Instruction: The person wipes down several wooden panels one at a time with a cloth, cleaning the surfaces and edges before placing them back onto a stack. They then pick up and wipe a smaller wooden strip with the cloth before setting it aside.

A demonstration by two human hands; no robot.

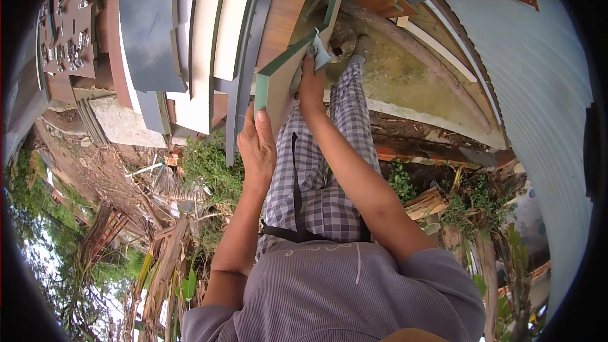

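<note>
Though script (358, 263) marks the shirt (316, 297), it is unreadable; ahead, the left hand (256, 152) clamps a board (282, 85) by its near end, beside the legs (326, 187); the right hand (310, 92) grips a cloth (322, 54) at its face, near other boards (221, 38).

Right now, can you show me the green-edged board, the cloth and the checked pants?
Board (284, 87), head view: on its pale broad face.
Cloth (322, 56), head view: on its loose part.
Pants (324, 210), head view: near the top.
</note>
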